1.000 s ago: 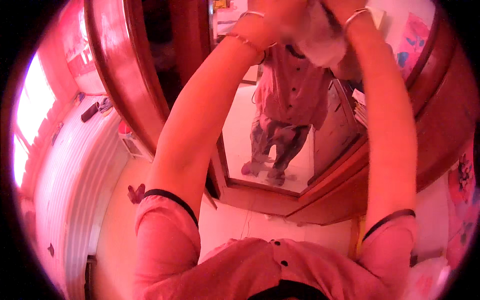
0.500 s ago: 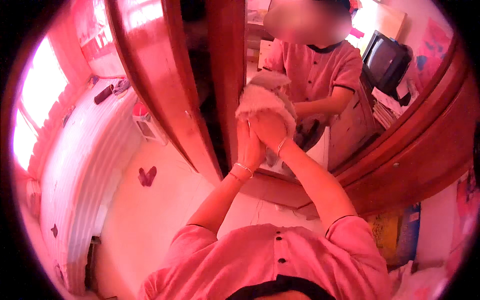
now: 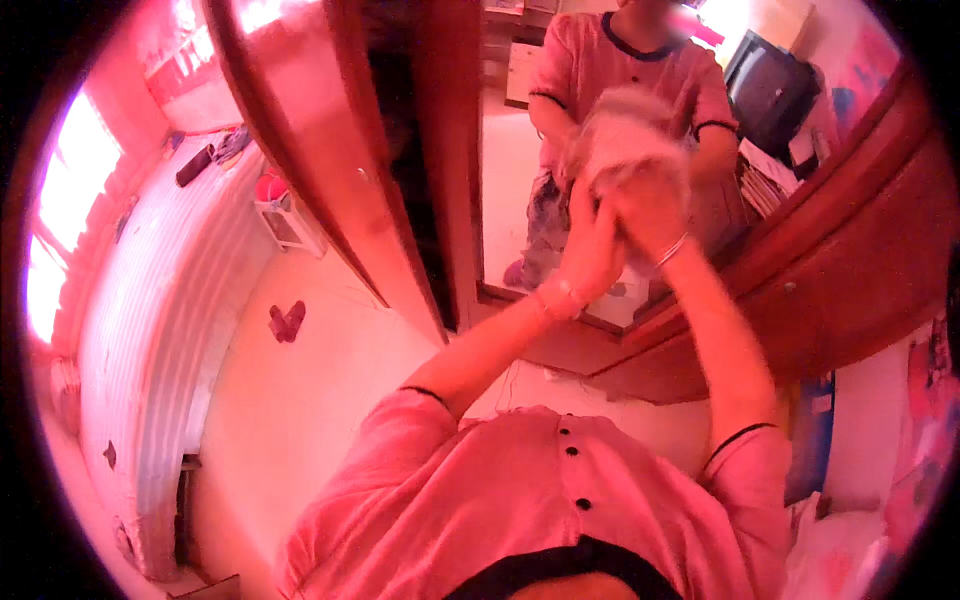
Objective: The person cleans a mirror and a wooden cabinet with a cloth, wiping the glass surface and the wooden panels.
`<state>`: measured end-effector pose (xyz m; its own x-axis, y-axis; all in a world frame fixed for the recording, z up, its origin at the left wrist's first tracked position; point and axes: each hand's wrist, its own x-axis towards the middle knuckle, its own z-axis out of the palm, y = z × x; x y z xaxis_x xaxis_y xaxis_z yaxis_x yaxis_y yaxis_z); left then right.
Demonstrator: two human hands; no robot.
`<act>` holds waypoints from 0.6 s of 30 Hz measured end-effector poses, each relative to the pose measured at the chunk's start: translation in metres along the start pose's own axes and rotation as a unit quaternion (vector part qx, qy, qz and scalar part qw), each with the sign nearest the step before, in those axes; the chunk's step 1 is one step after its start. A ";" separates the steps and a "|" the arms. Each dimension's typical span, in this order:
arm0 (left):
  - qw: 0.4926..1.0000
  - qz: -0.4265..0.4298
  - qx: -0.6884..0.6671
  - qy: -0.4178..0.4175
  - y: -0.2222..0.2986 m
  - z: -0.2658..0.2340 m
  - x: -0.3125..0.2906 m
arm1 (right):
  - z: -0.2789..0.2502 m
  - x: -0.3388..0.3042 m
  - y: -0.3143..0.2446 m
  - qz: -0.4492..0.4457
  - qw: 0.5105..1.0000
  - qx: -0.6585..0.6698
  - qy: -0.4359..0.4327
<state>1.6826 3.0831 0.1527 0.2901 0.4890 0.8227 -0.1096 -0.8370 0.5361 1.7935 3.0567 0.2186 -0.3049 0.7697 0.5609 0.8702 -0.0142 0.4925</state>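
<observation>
A pale, fluffy cloth [image 3: 632, 140] is pressed to the mirror [image 3: 508, 215] of a reddish-brown wardrobe, blurred by motion. My right hand [image 3: 650, 215] is closed on its lower part, fingers largely hidden by the cloth. Close against it, my left hand [image 3: 592, 245] holds the cloth's lower left edge, its fingers pointing up and smeared. Both arms reach forward, with a bracelet on each wrist. The cloth's reflection merges with it, so its exact outline is hard to tell.
The wardrobe's dark gap [image 3: 400, 130] lies left of the mirror. Farther left are a bed with a striped cover [image 3: 130, 260], a white stool [image 3: 290, 225] with a red item, and slippers [image 3: 287, 322] on the floor. A television [image 3: 768, 90] shows in the mirror.
Both hands and the cloth have moved right and slightly up across the mirror. My reflection shows lower arms and trousers at the left now, and the view has shifted slightly.
</observation>
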 end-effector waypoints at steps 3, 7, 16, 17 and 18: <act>0.992 0.108 0.065 0.020 0.026 0.013 0.068 | -0.037 0.027 0.067 0.000 0.990 -0.060 0.130; 0.974 0.213 0.055 0.049 0.068 0.014 0.150 | -0.096 0.051 0.112 -0.032 0.936 -0.146 0.318; 0.995 0.024 0.074 -0.055 -0.015 0.045 -0.023 | 0.006 -0.056 0.018 0.080 0.990 0.076 0.086; 0.994 -0.032 0.074 -0.074 -0.018 0.052 -0.055 | 0.030 -0.083 0.006 0.059 0.996 0.057 0.036; 0.991 -0.085 0.050 -0.088 -0.028 0.056 -0.085 | 0.049 -0.099 -0.010 0.055 0.990 0.119 0.048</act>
<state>1.7140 3.0516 0.0569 0.4577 0.5825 0.6718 0.0476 -0.7705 0.6357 1.8338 3.0122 0.1259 -0.2284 0.7068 0.6695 0.9635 0.0652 0.2598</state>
